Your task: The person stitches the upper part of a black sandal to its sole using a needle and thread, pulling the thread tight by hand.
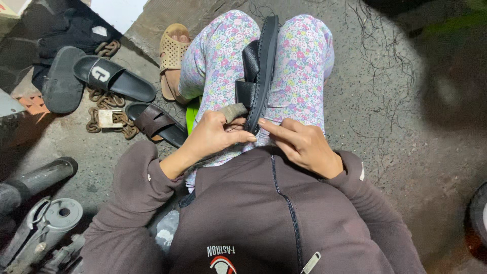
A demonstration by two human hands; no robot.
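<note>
Seated person, viewed from above, with a black leather sandal (261, 66) standing on edge between the knees, sole edge facing up and its near end at the lap. The left hand (215, 134) grips a short, worn grey-brown wooden tool handle (234, 111); its fingers (242, 137) are curled and pressed together around the handle, the thumb lying along it, and the tip of the forefinger touches the sandal's sole edge. The right hand (304, 144) rests just beside the sandal on the other side, its forefinger and thumb extended and pressed to the near end of the sole, the remaining fingers folded loosely. Both legs wear floral-print trousers (304, 61); the torso wears a brown zipped sweatshirt (264, 213).

On the grey concrete floor (406, 127), to the person's left: a tan perforated sandal (172, 48) on a foot, a dark brown strapped sandal (154, 123), two black slide sandals (109, 76), one upside down, and a rusty chain with a padlock (107, 119). Grey metal machine parts (45, 223) lie at the lower left corner. Loose dark threads (385, 61) are scattered to the right.
</note>
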